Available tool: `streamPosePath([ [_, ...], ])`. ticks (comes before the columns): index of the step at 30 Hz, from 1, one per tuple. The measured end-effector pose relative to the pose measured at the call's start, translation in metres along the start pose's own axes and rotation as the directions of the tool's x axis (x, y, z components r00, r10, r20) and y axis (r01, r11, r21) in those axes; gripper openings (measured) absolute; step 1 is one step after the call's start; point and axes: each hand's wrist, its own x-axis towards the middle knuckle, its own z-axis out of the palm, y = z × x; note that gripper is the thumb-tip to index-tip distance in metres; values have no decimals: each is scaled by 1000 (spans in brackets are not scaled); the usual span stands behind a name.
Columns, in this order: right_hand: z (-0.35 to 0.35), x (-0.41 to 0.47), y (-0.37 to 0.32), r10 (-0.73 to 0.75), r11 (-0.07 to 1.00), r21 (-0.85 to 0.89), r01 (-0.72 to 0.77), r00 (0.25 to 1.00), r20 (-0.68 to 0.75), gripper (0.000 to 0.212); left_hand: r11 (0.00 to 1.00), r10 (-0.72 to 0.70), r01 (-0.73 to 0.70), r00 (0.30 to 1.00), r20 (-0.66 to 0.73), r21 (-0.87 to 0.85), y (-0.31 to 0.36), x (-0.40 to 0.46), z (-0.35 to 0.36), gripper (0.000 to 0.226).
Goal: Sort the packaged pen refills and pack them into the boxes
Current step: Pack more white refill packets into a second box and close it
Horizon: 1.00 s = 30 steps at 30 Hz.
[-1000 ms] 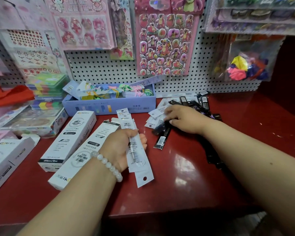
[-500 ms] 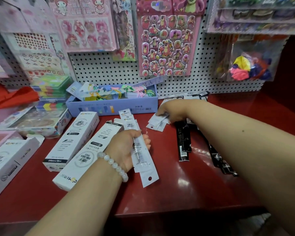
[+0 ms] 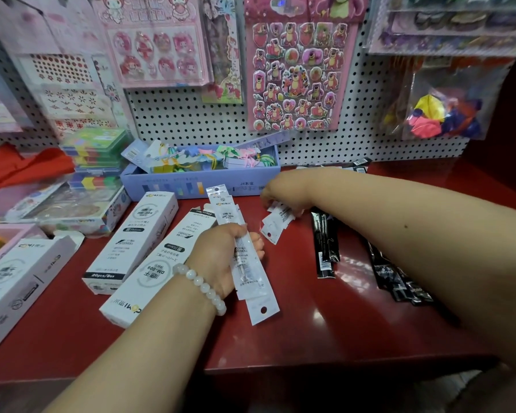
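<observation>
1. Red glossy counter top (image 3: 325, 332) carries everything you are working on, and it runs back to a white pegboard wall (image 3: 191, 114).
2. Three long white cardboard refill boxes lie on its left half: one at the far left (image 3: 21, 290), one in the middle (image 3: 131, 242) and one just beside your left wrist (image 3: 158, 269); the last two have their long axes running from near-left to far-right.
3. Your left hand (image 3: 221, 257) is curled round a bundle of clear-and-white packaged pen refills (image 3: 245, 263). The bundle's long axis runs away from you, leaning slightly left at the far end, and a punched hanging tab points back toward you.
4. Black packaged refills (image 3: 325, 245) lie to the right, long axes roughly toward and away from you.
5. Your right hand (image 3: 283, 192) reaches across to a loose heap of white refill packets (image 3: 277, 222); its fingers bend down onto them, but I cannot tell whether they have pinched one.
</observation>
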Motion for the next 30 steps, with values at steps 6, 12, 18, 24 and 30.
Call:
streamPosePath([
  [6,-4,-16,9,-65,998,-6,65,963,-263,25,1000,4,-4,1000,23,12,1,-2,0,8],
  [12,-38,-59,19,385,719,690,84,778,-496,14,1000,0,1,999,35,-31,5,-4,3,9],
  [18,-66,-84,31,663,43,905,424,666,-343,6,999,-25,26,998,53,-33,2,-5,-1,9],
  [24,-49,-76,29,512,-512,821,254,858,53,7,1000,-4,4,999,36,-3,-1,0,-7,13],
  [30,-17,-46,4,375,-649,755,87,901,219,12,1000,11,-10,995,99,-9,-3,-6,1,23],
])
